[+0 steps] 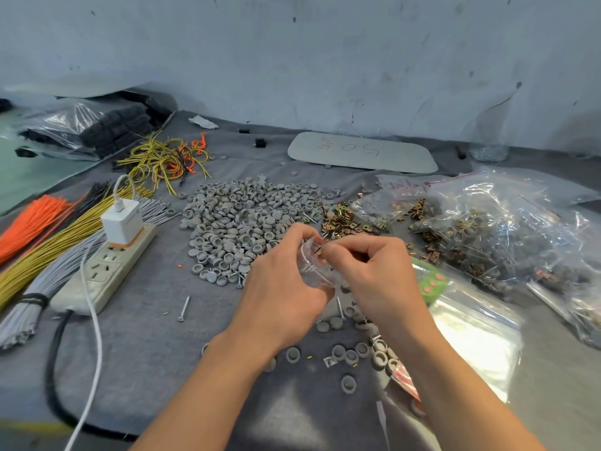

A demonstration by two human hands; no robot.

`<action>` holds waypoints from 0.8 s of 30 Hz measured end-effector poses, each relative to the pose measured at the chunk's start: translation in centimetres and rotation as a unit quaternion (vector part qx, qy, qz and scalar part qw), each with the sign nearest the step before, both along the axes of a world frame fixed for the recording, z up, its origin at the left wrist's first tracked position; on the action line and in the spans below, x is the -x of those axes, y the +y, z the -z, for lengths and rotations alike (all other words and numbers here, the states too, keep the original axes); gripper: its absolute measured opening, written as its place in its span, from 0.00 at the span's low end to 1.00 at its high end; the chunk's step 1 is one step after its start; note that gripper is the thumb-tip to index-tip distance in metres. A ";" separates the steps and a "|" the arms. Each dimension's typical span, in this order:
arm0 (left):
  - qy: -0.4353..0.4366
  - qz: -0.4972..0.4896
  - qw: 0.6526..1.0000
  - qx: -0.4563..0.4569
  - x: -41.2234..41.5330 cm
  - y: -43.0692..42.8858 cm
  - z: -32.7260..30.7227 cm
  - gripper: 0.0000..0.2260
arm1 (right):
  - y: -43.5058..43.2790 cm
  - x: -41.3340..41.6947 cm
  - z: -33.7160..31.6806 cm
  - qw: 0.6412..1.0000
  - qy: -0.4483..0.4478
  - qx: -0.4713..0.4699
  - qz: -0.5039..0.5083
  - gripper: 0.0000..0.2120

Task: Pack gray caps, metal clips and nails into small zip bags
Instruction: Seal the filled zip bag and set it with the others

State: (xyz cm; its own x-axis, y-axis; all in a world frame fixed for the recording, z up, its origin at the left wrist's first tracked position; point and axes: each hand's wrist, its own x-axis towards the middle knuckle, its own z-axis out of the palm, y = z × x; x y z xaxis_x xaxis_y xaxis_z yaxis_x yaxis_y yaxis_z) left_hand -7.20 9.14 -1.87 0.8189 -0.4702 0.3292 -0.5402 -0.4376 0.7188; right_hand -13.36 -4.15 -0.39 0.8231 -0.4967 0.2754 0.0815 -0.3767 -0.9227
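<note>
My left hand (286, 271) holds a small clear zip bag (313, 266) with its mouth open, just in front of a big pile of gray caps (242, 219). My right hand (370, 271) pinches a small metal piece (320, 252) at the bag's mouth. A heap of brass-coloured metal clips (341, 221) lies behind my hands. Loose gray caps (349, 354) are scattered near my wrists. One nail (183, 308) lies to the left and another nail (339, 306) shows between my hands.
A power strip (100, 271) with a white charger (122, 221) lies on the left beside bundles of orange, yellow and gray wires (42, 242). Large clear bags of packed parts (507, 232) sit on the right, and a stack of empty zip bags (471, 340) lies nearer. A white board (361, 153) rests by the wall.
</note>
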 end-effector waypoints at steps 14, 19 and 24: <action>-0.006 -0.066 0.989 0.132 -0.7 0.9 -0.5 0.20 | -5.0 2.3 0.4 0.954 0.200 0.164 0.150 0.08; -0.012 -0.065 0.992 0.103 -0.2 0.6 -0.7 0.22 | -4.5 1.5 1.3 0.876 0.292 0.363 0.126 0.07; -0.013 -0.044 0.997 0.066 0.2 0.1 -0.7 0.23 | -4.4 0.7 2.3 0.846 0.312 0.415 0.123 0.10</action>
State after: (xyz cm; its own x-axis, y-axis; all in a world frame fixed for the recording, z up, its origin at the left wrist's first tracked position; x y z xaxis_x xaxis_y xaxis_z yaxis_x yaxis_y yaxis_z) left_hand -7.36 9.23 -1.15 0.8455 -0.3482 0.4048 -0.5229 -0.3863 0.7598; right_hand -14.05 -8.54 -2.69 0.8367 -0.5227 0.1634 -0.4987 -0.8505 -0.1673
